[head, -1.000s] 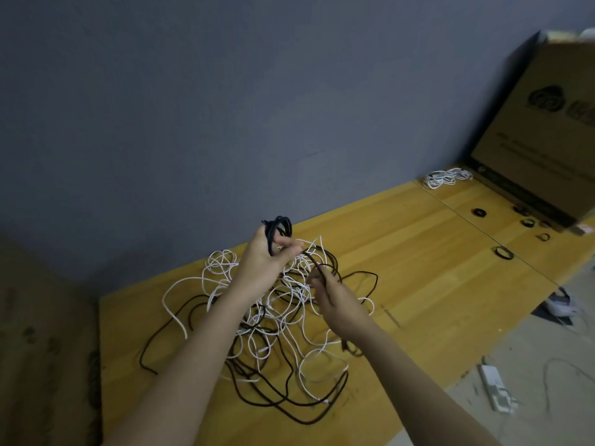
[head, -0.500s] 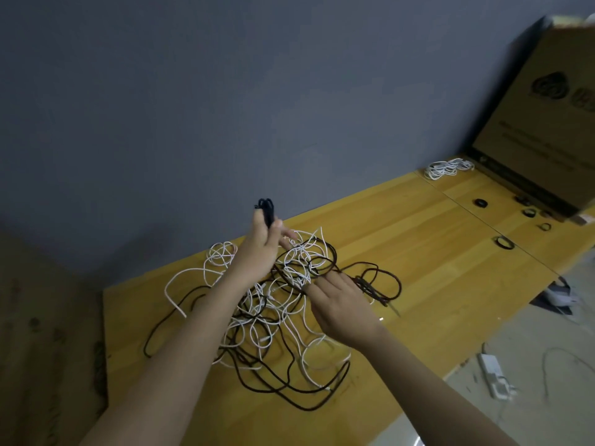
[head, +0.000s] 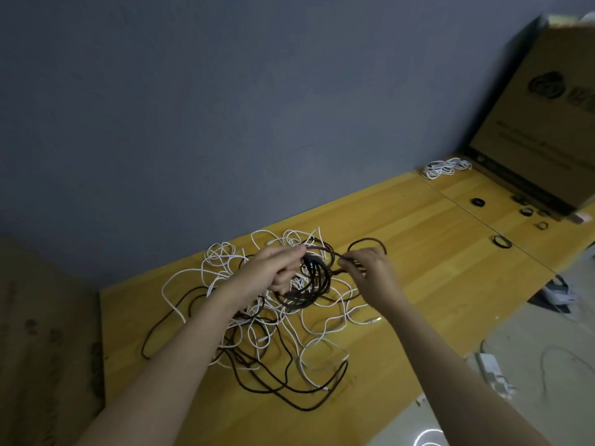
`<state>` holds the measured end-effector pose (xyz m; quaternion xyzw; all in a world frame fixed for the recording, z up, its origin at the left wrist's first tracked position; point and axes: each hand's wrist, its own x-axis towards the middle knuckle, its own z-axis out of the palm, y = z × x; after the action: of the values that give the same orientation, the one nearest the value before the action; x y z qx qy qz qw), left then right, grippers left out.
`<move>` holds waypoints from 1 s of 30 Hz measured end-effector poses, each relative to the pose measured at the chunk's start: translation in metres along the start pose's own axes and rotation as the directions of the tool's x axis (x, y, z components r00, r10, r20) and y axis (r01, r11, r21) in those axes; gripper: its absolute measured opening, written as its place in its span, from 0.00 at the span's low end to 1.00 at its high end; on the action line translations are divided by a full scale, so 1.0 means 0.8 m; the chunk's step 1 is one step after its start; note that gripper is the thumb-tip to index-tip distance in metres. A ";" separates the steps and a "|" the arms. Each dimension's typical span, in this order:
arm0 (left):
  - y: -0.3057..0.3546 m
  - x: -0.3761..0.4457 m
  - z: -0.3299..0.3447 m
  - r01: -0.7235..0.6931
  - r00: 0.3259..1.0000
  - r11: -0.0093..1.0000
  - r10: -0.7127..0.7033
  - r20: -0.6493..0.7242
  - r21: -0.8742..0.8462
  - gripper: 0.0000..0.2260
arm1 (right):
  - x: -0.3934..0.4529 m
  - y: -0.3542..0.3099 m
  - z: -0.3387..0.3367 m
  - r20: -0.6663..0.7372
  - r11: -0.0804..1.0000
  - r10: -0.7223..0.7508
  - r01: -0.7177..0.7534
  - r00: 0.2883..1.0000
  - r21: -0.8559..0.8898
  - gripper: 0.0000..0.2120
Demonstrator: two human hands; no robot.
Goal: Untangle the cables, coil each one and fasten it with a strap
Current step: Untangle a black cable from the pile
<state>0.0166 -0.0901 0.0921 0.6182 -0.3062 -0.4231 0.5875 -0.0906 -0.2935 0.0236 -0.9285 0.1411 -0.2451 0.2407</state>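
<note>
Both hands are raised above a yellow wooden tabletop (head: 418, 252) that runs along a grey wall (head: 193, 107). The left hand (head: 273, 270) grips a partly wound black coil (head: 310, 281), its thumb and fingers curled round the upper side of the loops, which hang down from it in a rough ring. The right hand (head: 370, 268) pinches a strand of the same black cable between thumb and fingertips; that strand arches from the coil across to the right hand, and a further loop of it (head: 367, 244) stands up just behind the knuckles. Beneath both hands lies the tangle of cables (head: 257, 333), thin white leads and thicker black ones crossed over one another and spreading toward the near edge of the tabletop. Far along the tabletop, near the wall, sits a small white cable bundle (head: 446, 167), well apart from the tangle. Several dark strap rings (head: 502, 241) lie scattered on the far right of the tabletop, close to a large cardboard box (head: 547, 123) leaning there. On the floor (head: 531, 349) to the right lies a white power strip (head: 492, 371).
</note>
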 end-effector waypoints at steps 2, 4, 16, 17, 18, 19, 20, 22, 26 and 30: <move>0.004 0.005 0.002 -0.038 0.999 0.987 0.031 -0.044 -0.159 0.16 | -0.014 0.000 0.012 0.036 0.999 -0.029 0.030 0.999 -0.028 0.10; 0.009 0.012 0.008 -0.080 0.994 0.954 0.052 -0.100 -0.290 0.15 | -0.026 -0.008 0.024 0.073 0.999 -0.034 0.037 0.997 -0.039 0.12; -0.044 0.052 0.020 -0.121 0.845 0.847 0.362 -0.393 0.518 0.06 | -0.055 -0.034 0.057 0.011 0.918 -0.376 0.374 0.926 -0.133 0.21; -0.049 0.052 0.014 -0.049 0.880 0.758 0.341 -0.331 0.650 0.07 | -0.052 -0.032 0.052 -0.003 0.912 -0.391 0.387 0.920 -0.132 0.18; -0.052 0.052 0.009 0.019 0.918 0.653 0.287 -0.272 0.757 0.09 | -0.048 -0.030 0.046 -0.015 0.909 -0.398 0.392 0.917 -0.143 0.15; -0.052 0.051 0.006 0.067 0.951 0.550 0.217 -0.220 0.833 0.10 | -0.045 -0.027 0.042 -0.022 0.903 -0.407 0.399 0.913 -0.162 0.12; -0.050 0.051 0.005 0.096 0.974 0.461 0.140 -0.179 0.882 0.11 | -0.042 -0.025 0.039 -0.019 0.895 -0.416 0.406 0.909 -0.183 0.10; -0.044 0.050 0.012 0.124 0.991 0.348 0.008 -0.135 0.929 0.12 | -0.041 -0.021 0.041 0.001 0.873 -0.442 0.431 0.897 -0.227 0.08; -0.036 0.054 0.013 0.194 0.969 0.393 -0.218 -0.114 0.899 0.14 | -0.040 -0.018 0.044 -0.060 0.881 -0.424 0.396 0.904 -0.258 0.05; -0.043 0.052 0.002 0.172 0.969 0.437 -0.235 -0.072 0.883 0.15 | -0.036 -0.018 0.035 -0.132 0.933 -0.333 0.306 0.934 -0.191 0.07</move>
<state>0.0301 -0.1226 0.0516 0.8511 -0.4216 -0.2898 0.1182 -0.0977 -0.2596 -0.0016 -0.9328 0.0270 -0.3432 0.1064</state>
